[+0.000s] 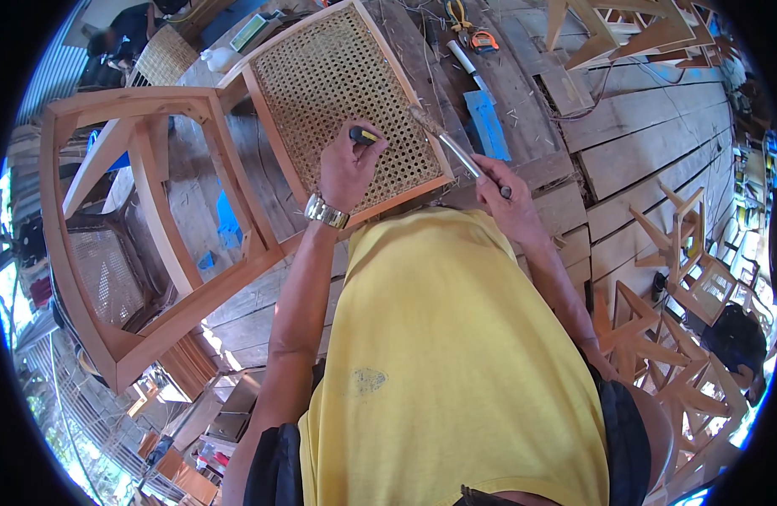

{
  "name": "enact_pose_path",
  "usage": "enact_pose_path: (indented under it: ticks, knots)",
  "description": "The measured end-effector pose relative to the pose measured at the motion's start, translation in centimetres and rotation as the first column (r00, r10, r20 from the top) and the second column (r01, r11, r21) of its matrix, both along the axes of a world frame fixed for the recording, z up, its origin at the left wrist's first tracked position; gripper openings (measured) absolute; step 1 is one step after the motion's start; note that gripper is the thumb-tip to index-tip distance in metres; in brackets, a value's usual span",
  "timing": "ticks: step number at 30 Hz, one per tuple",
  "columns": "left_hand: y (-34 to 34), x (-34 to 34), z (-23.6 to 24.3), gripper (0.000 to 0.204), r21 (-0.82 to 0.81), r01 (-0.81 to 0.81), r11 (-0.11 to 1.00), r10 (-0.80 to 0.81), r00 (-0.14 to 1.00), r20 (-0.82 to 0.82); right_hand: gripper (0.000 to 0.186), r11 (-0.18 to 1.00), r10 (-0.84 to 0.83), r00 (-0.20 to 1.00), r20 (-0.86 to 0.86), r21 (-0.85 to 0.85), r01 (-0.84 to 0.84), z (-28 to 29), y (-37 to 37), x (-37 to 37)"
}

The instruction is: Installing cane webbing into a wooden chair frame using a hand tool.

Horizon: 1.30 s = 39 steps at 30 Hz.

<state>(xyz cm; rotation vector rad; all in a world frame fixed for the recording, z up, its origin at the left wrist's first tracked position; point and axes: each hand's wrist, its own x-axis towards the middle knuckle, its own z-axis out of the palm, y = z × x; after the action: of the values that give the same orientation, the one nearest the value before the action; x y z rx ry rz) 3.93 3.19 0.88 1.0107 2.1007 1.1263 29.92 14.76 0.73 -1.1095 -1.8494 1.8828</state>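
Note:
A wooden chair frame lies before me, its panel of woven cane (321, 80) set inside wooden rails. Over the cane's near part, my left hand (348, 173) is closed round a tool with a black-and-yellow handle (365, 135). The lower end of that tool is hidden by my fingers. At the panel's right rail, my right hand (508, 202) grips a hammer (461, 155) by its dark handle end. Its metal shaft slants up and left, and its head is over the cane's right edge.
The open wooden frame (139, 346) extends to the left. Blue strips (487, 125), pliers (458, 18) and an orange tape measure (484, 40) lie on the planks beyond the panel. Wooden chair frames (650, 337) stand to the right. A person (734, 341) is at the far right.

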Motion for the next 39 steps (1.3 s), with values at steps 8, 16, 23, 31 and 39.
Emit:
enact_pose_path:
  ticks: [8,16,23,31,39]
  knots:
    - [-1.1,0.1,0.5,0.02,0.129,-0.042,0.991,0.046,0.999,-0.028,0.037,0.997,0.079,0.995,0.055,0.013,-0.079,0.1,0.0,1.6]
    - [-2.2,1.7,0.2,0.021,0.143,-0.066,0.987,0.061,0.997,0.038,0.038,0.989,0.117,0.992,0.047,-0.101,-0.112,1.0,0.2,2.6]
    - [-3.4,3.0,-0.7,0.019,0.145,-0.055,0.988,0.056,0.998,-0.002,0.042,0.86,0.502,0.864,0.05,-0.14,-0.491,1.9,0.4,3.8]
    - [-3.6,4.0,-0.2,0.019,0.214,-0.171,0.962,0.147,0.981,0.123,0.042,0.924,0.366,0.927,0.081,-0.152,-0.352,0.4,-3.6,3.7]
    - [-3.7,4.7,-0.9,0.02,0.076,-0.076,0.994,0.08,0.996,-0.045,0.04,0.891,0.442,0.892,0.099,-0.168,-0.423,1.5,-3.3,3.9]
